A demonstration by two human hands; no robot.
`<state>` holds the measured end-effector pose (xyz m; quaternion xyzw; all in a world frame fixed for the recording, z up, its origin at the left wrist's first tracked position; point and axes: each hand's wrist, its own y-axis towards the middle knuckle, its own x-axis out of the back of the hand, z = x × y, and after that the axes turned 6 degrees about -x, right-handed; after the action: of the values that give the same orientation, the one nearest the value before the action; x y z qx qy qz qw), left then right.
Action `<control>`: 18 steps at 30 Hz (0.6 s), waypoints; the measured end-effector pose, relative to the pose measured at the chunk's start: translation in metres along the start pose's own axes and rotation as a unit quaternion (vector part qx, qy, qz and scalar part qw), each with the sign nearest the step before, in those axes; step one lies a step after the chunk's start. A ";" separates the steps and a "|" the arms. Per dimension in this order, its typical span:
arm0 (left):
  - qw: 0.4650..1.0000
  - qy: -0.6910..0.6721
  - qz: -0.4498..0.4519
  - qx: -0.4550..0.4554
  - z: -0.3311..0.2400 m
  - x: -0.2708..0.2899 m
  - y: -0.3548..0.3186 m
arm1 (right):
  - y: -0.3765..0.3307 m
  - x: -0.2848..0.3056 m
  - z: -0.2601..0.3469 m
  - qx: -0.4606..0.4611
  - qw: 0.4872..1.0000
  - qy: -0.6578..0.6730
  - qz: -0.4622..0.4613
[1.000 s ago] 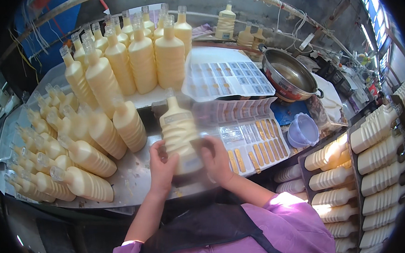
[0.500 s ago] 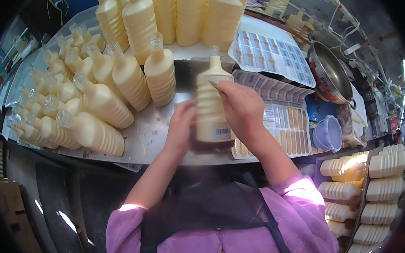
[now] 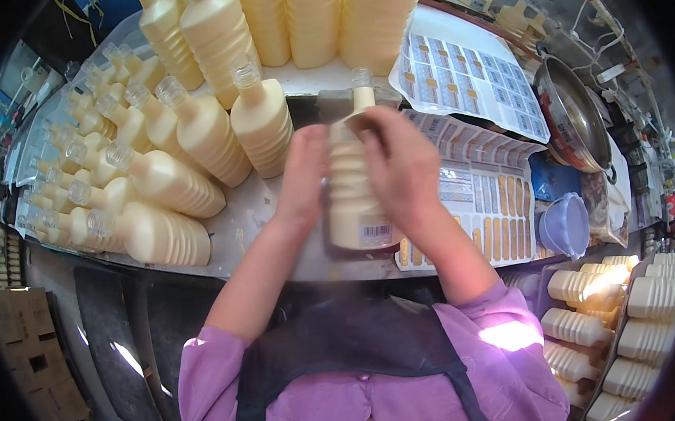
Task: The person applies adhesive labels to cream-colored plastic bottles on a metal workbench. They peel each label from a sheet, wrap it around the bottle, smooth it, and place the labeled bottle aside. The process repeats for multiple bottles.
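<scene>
A cream, ribbed plastic bottle [image 3: 349,180] lies in front of me with its clear threaded neck pointing away. A small barcode label [image 3: 376,231] is on its lower face. Over the bottle's upper right side, my right hand [image 3: 403,163] is closed on a thin flat piece [image 3: 359,121], whose edge shows by the thumb; its kind is unclear. My left hand [image 3: 301,178] is along the bottle's left side, fingers stretched out and somewhat blurred by motion. Whether it touches the bottle is hard to see. Behind the neck, a dark grey block [image 3: 330,101] shows.
Many cream bottles [image 3: 168,234] crowd the table's left and back. At right are a sticker sheet [image 3: 466,84], a partly used label sheet [image 3: 501,199], a metal pan [image 3: 573,112] and a lilac tub [image 3: 564,226]. Bottles fill a crate [image 3: 576,327] at lower right.
My right hand has shifted a little up the bottle, with the thin piece now turned. My left hand has risen beside the bottle, its fingers straighter. The whole view has tilted slightly.
</scene>
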<state>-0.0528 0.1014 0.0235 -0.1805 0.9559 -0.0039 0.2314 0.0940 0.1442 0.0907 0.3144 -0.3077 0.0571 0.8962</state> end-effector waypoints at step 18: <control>1.000 -0.018 0.017 0.019 -0.014 -0.030 0.010 | -0.007 0.004 -0.095 -0.275 0.929 0.244 -0.026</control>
<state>-0.0378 0.1200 0.0485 -0.1601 0.9544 -0.0146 0.2515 0.1486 0.1950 0.0309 0.0396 -0.0746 0.0219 0.9962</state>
